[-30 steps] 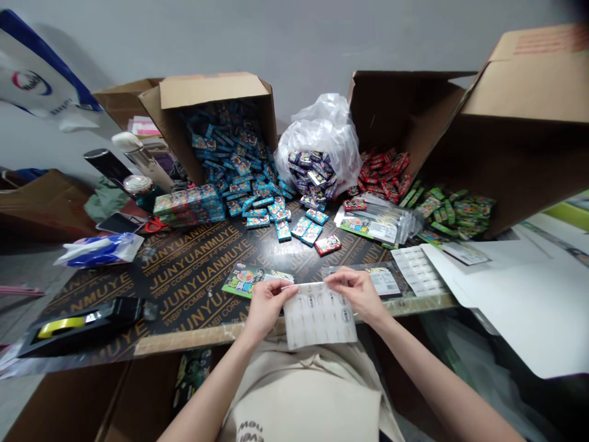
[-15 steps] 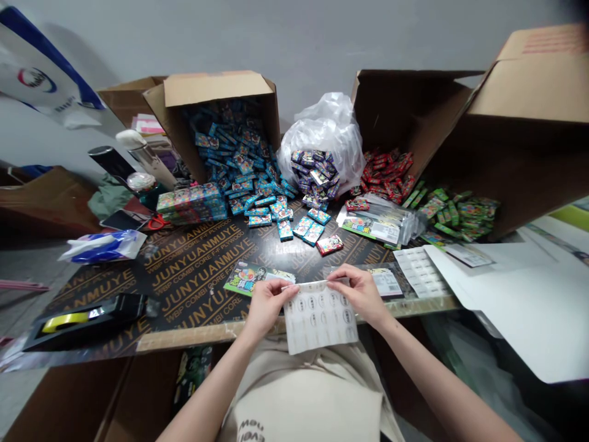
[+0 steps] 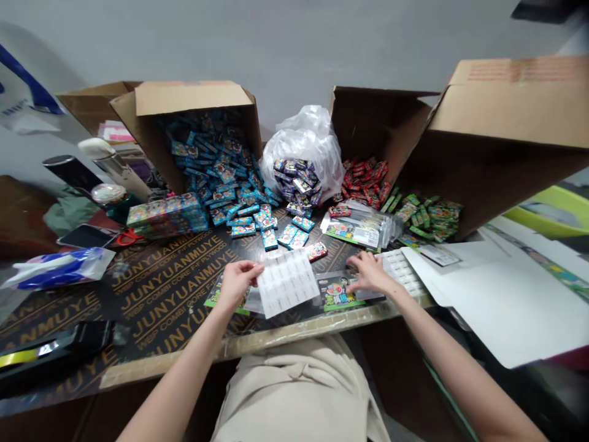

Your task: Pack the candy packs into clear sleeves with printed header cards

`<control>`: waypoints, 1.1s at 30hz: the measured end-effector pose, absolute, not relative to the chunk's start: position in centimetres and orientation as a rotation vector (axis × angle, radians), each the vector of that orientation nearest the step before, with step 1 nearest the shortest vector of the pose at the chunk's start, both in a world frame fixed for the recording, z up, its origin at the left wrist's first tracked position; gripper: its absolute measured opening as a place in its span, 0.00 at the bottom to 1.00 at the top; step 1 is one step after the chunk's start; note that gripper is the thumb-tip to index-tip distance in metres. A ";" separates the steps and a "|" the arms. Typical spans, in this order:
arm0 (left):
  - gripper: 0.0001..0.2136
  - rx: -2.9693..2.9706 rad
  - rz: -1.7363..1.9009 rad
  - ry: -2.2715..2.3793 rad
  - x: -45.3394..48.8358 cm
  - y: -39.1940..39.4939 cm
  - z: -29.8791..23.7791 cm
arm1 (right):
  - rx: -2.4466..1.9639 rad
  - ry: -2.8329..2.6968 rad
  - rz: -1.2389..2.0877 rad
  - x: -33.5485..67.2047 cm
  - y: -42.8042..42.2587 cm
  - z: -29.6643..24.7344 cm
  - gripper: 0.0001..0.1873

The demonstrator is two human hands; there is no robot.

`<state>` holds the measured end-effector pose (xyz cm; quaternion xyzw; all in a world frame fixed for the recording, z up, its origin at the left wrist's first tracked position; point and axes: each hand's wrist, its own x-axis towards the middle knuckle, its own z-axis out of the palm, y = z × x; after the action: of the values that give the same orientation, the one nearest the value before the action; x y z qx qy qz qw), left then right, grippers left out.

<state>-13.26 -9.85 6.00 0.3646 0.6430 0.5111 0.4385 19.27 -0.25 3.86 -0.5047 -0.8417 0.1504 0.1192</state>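
Observation:
My left hand point(image 3: 240, 282) pinches the upper left edge of a white sticker sheet point(image 3: 288, 283) with rows of small printed labels, held over the table's front part. My right hand point(image 3: 370, 273) reaches over a clear bag with a green printed card point(image 3: 338, 291); its thumb and fingers are apart, the thumb at the bag's edge. Another green printed bag point(image 3: 214, 298) lies partly hidden under my left hand and the sheet. Behind the sheet lie a red candy box point(image 3: 316, 250) and several blue boxes point(image 3: 289, 234). A second label sheet point(image 3: 402, 270) lies past my right hand.
Tipped cartons hold blue boxes point(image 3: 216, 159), red boxes point(image 3: 365, 181) and green boxes point(image 3: 430, 215). Between them a plastic bag point(image 3: 306, 132) spills purple boxes. A bag stack point(image 3: 354, 230) lies mid-right, white card sheets point(image 3: 501, 294) at right, and a tape dispenser point(image 3: 59, 350) at left.
My right hand has let go of the sticker sheet and moved right onto the printed bag. My left hand has carried the sheet left and turned it. The view has shifted right.

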 end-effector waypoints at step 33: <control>0.46 2.184 0.211 1.745 -17.5 -13.1 3.6 | -1.194 -2.496 0.188 7.3 5.1 2.9 0.43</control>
<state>-17.55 -13.11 3.64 0.7679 0.6136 0.0742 0.1682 7.33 5.10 2.91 -0.4232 -0.8848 0.0665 0.1833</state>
